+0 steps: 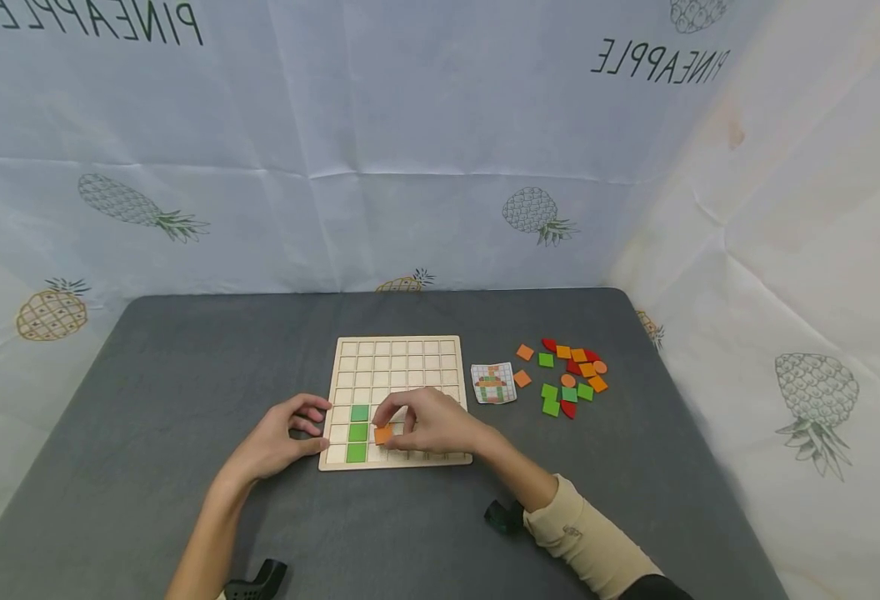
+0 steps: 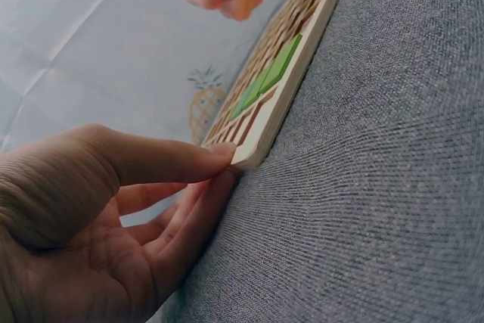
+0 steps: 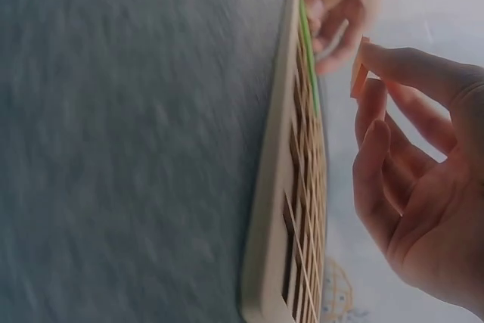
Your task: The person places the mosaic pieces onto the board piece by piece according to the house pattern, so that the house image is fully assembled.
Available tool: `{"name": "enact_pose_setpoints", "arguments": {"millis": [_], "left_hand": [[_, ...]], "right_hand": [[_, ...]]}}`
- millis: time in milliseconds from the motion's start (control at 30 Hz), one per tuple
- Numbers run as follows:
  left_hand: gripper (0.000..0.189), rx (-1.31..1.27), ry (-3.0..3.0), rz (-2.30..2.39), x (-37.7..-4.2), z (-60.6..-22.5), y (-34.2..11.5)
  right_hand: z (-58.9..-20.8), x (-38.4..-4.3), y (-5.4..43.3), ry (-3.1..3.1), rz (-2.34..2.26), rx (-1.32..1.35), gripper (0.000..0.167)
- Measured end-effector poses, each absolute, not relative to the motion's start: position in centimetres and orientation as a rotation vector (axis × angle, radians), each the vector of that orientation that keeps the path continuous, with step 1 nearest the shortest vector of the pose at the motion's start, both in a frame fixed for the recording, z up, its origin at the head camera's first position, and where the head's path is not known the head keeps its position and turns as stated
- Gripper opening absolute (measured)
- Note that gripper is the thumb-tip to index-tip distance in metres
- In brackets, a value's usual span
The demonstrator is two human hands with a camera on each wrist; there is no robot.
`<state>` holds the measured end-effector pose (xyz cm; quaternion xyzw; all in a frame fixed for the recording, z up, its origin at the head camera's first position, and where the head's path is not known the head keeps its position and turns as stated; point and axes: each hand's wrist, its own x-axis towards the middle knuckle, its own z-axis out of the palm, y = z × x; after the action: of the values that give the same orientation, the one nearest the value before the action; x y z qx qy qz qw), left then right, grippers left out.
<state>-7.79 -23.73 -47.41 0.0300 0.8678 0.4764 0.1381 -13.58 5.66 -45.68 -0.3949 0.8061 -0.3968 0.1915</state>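
Wooden board (image 1: 417, 363) | left hand (image 1: 278, 434) pinches left edge | right hand (image 1: 440, 423) pinches orange tile (image 1: 383, 435), gap beneath

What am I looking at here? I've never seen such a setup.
No machine: just a person's bare left hand and right hand. The wide picture is from a head camera; the other two, from one on each wrist. On the table lie a grid board with three green squares in one column, a card and, right of it, loose red, orange and green pieces. The left hand grips the board's edge; the right hand pinches an orange square above the board.
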Motion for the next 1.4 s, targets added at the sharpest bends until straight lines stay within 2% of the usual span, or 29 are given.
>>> {"name": "enact_pose_setpoints", "arguments": {"millis": [600, 1400], "left_hand": [[0.054, 0.087, 2.503, 1.376, -7.7, -47.5, -23.8], [0.054, 0.098, 2.513, 1.371, -7.7, -47.3, -23.8]], "right_hand": [[-46.7, -12.8, 3.5, 2.374, -0.812, -1.184, 0.025], [-46.4, -12.4, 3.5, 2.419, -0.735, -1.126, 0.025]]}}
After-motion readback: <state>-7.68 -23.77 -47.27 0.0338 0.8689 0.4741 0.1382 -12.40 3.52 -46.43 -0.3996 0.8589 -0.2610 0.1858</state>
